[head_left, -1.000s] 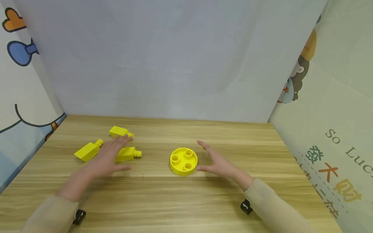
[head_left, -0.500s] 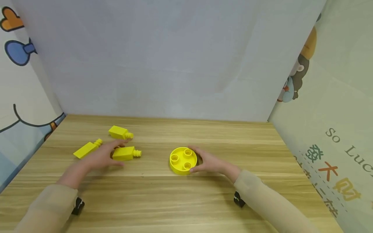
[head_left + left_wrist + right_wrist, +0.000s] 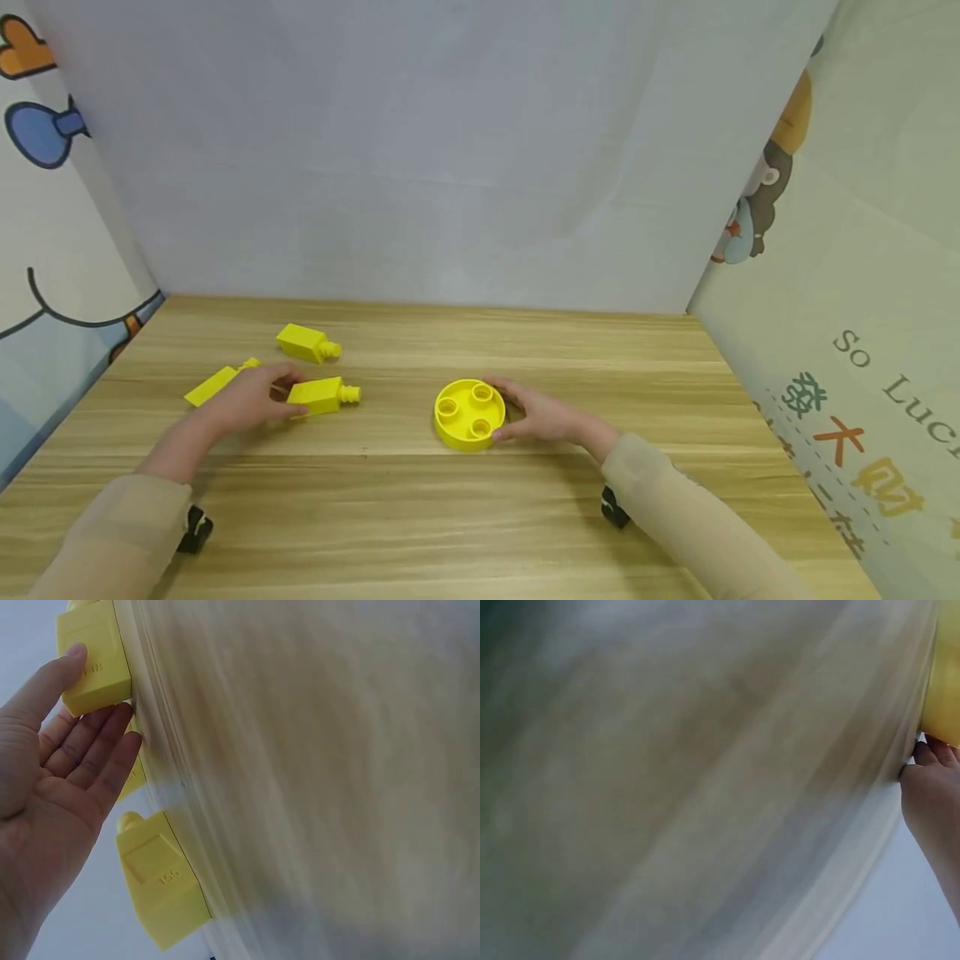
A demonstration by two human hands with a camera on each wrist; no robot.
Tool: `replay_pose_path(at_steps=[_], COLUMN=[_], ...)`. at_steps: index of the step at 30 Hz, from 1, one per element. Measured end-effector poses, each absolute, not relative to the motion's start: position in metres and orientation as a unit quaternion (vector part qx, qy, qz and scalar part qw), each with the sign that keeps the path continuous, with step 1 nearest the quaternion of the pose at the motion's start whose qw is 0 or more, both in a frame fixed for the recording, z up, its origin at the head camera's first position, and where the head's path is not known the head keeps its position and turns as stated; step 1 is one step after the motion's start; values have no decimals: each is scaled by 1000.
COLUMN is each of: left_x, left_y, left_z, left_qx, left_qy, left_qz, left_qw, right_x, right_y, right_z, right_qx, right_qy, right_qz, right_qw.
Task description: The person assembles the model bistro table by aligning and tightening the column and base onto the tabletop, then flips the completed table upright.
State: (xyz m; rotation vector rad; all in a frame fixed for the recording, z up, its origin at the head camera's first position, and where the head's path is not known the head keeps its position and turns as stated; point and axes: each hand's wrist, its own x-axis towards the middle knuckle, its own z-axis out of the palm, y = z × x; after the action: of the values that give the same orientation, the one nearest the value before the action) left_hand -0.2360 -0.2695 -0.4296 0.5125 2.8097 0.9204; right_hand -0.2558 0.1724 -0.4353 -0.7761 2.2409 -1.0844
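Observation:
My left hand (image 3: 247, 400) pinches a yellow rectangular block with a threaded neck (image 3: 318, 395), which lies on its side with the neck to the right. In the left wrist view, the thumb presses the numbered face of this block (image 3: 101, 649) and the fingers reach under it. On the right, my right hand (image 3: 543, 418) holds the edge of a round yellow tray-like base (image 3: 459, 440) between thumb and fingers. Three ring-shaped sockets stand inside that base. The right wrist view shows only part of the hand (image 3: 934, 802) beside the yellow base (image 3: 943, 682).
Two similar yellow blocks lie on the wooden table (image 3: 465, 517): one at the back (image 3: 303, 342), another at the left (image 3: 213, 386), partly behind my left hand. A grey-white backdrop (image 3: 420, 167) closes off the far edge, with printed cloths (image 3: 862, 250) at both sides.
My left hand has come down from above the blocks and taken hold of the nearest one. My right hand has moved left onto the round base and gripped its edge.

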Motion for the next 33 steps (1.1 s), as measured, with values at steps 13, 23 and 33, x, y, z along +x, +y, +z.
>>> replay_pose_path(at_steps=[13,23,33], left_x=[-234,-228,-223], left_y=[-266,-248,-221], left_z=[-418,-389,-363], left_qx=[166,199,230], left_qy=[940,932,923], left_qz=[292,301,308], left_qw=[59,23,-20], right_x=[-256,-257,-256], right_y=[170,168,170], right_z=[-433,-436,-435], right_qx=[-286,-290,-302], right_qy=[834,839,830], right_qz=[-392,-385,-395], right_qw=[263,254,253])
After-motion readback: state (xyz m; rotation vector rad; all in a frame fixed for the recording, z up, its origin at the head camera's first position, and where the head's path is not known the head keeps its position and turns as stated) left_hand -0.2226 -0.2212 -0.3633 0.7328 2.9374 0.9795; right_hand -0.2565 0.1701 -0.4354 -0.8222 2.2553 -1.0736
